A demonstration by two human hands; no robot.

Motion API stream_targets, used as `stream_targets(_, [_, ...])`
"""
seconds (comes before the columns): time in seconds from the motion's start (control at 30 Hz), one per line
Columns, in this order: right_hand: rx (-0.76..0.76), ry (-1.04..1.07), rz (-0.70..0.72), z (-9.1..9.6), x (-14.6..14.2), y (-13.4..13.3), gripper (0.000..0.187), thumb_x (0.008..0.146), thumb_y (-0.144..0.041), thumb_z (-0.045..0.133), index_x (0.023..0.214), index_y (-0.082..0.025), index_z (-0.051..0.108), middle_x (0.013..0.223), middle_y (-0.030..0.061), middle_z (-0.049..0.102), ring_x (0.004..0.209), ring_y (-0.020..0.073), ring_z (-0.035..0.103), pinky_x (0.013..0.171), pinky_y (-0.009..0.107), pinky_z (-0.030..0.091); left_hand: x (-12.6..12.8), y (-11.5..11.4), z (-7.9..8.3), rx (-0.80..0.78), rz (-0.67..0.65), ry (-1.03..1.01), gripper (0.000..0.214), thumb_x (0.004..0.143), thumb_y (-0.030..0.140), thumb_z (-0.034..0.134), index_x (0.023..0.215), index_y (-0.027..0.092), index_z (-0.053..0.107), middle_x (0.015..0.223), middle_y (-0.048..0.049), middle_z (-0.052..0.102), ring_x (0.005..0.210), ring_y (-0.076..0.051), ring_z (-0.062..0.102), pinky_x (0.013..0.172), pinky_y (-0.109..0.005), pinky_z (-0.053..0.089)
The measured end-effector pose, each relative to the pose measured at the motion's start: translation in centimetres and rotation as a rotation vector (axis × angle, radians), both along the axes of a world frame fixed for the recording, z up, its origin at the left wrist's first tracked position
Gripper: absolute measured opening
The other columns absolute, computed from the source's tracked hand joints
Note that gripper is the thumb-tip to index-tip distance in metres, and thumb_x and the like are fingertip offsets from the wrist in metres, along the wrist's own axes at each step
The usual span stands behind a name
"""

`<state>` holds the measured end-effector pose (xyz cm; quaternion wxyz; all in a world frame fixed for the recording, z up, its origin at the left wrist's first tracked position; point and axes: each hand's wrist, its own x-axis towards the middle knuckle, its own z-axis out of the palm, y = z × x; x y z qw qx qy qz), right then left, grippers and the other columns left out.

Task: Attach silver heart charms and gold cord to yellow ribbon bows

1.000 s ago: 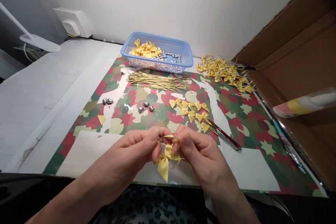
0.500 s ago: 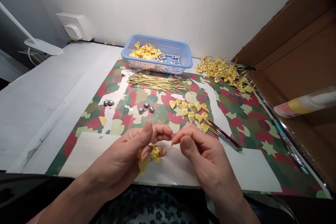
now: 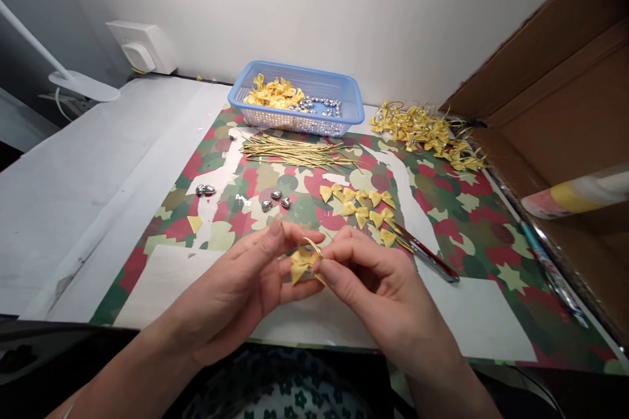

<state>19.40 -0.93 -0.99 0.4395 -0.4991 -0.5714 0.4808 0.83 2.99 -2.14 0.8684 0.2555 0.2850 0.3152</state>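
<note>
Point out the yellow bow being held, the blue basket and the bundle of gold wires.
yellow bow [image 3: 301, 264], head view, on its left loop.
blue basket [image 3: 295, 122], head view, on its front wall.
gold wires [image 3: 295, 152], head view, mid-bundle.

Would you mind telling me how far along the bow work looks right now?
Done: a pile of tied bows lies beyond the mat. In hand: both the left hand and right hand grip one bow with a gold loop. Left: loose bows, gold ties and more in the basket.
</note>
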Motion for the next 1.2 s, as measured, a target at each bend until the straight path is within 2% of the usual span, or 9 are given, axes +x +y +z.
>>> stream_targets(0.13, [-0.041, -0.008, 0.029, 0.2, 0.6, 0.4, 0.025, 0.1, -0.03, 0.063, 0.077, -0.021, 0.07, 0.074, -0.0011, 0.058, 0.07, 0.0137, 0.051, 0.065, 0.028, 0.042, -0.5, -0.3, -0.2, 0.01, -0.013, 0.124, 0.019, 0.099, 0.034, 0.077, 0.116, 0.026, 0.076, 0.121, -0.0042, 0.073, 0.111, -0.02, 0.07, 0.1, -0.031, 0.059])
stream_targets(0.23, [-0.011, -0.059, 0.025, 0.2, 0.9, 0.5, 0.026, 0.101, -0.029, 0.062, 0.078, -0.021, 0.071, 0.076, -0.0004, 0.059, 0.072, 0.0143, 0.053, 0.068, 0.029, 0.043, -0.4, -0.5, -0.3, 0.162, -0.002, 0.218, 0.02, 0.095, 0.024, 0.083, 0.115, 0.029, 0.078, 0.117, -0.0014, 0.077, 0.108, -0.016, 0.072, 0.096, -0.022, 0.058])
stream_targets(0.37, [0.073, -0.128, -0.061, -0.1, 1.4, 0.0, 0.017, 0.103, -0.025, 0.061, 0.096, -0.026, 0.077, 0.083, -0.0002, 0.062, 0.075, 0.0144, 0.056, 0.066, 0.027, 0.045, -0.3, -0.7, 0.0, 0.344, 0.036, 0.328, 0.013, 0.096, 0.025, 0.082, 0.109, 0.03, 0.082, 0.112, 0.0003, 0.08, 0.109, -0.017, 0.074, 0.097, -0.021, 0.058])
stream_targets(0.5, [0.214, -0.246, -0.144, -0.5, 1.5, -1.2, 0.012, 0.1, -0.019, 0.068, 0.102, -0.029, 0.074, 0.082, -0.0025, 0.058, 0.07, 0.0124, 0.055, 0.062, 0.024, 0.047, -0.6, -0.9, 0.3, 0.449, 0.113, 0.447, 0.012, 0.096, 0.027, 0.081, 0.106, 0.032, 0.085, 0.122, 0.0008, 0.081, 0.118, -0.02, 0.074, 0.1, -0.02, 0.059])
stream_targets(0.63, [0.439, -0.44, -0.189, -0.8, 0.7, -2.0, 0.018, 0.092, -0.009, 0.073, 0.102, -0.024, 0.07, 0.086, -0.0019, 0.059, 0.062, 0.0099, 0.051, 0.054, 0.023, 0.044, -0.8, -1.0, 0.3, 0.547, 0.17, 0.541, 0.012, 0.095, 0.023, 0.08, 0.1, 0.031, 0.087, 0.12, -0.0006, 0.083, 0.129, -0.021, 0.07, 0.103, -0.017, 0.058])
stream_targets(0.73, [0.554, -0.512, -0.207, -1.1, 0.0, -1.8, 0.02, 0.095, -0.003, 0.065, 0.105, -0.019, 0.069, 0.087, 0.0003, 0.059, 0.064, 0.0096, 0.054, 0.053, 0.022, 0.046, -0.5, -1.2, 0.4, 0.588, 0.198, 0.571, 0.015, 0.092, 0.019, 0.079, 0.097, 0.03, 0.088, 0.118, -0.0014, 0.083, 0.127, -0.021, 0.072, 0.101, -0.017, 0.059])
stream_targets(0.9, [0.624, -0.572, -0.215, -1.5, -0.5, -1.6, 0.021, 0.096, 0.002, 0.06, 0.104, -0.014, 0.07, 0.086, 0.0029, 0.06, 0.07, 0.0112, 0.059, 0.063, 0.021, 0.053, -0.1, -1.7, 0.7, 0.68, 0.239, 0.588, 0.023, 0.088, 0.01, 0.075, 0.096, 0.028, 0.087, 0.117, -0.0019, 0.082, 0.113, -0.018, 0.078, 0.091, -0.013, 0.062])
stream_targets(1.07, [0.714, -0.695, -0.257, -1.8, -0.7, -2.1, 0.024, 0.098, 0.001, 0.058, 0.111, -0.015, 0.069, 0.086, 0.0041, 0.061, 0.073, 0.0148, 0.063, 0.064, 0.026, 0.053, -0.2, -1.7, 0.7, 0.782, 0.188, 0.63, 0.023, 0.09, 0.008, 0.071, 0.096, 0.025, 0.084, 0.116, -0.0035, 0.08, 0.109, -0.019, 0.079, 0.086, -0.014, 0.064])
stream_targets(1.2, [0.653, -0.649, -0.215, -1.4, -0.2, -2.1, 0.026, 0.099, -0.001, 0.059, 0.115, -0.017, 0.07, 0.089, 0.0033, 0.062, 0.073, 0.0136, 0.064, 0.062, 0.025, 0.053, -0.4, -1.5, 0.9, 0.725, 0.166, 0.56, 0.027, 0.09, 0.006, 0.07, 0.101, 0.027, 0.082, 0.113, -0.0013, 0.08, 0.109, -0.018, 0.079, 0.091, -0.015, 0.064])
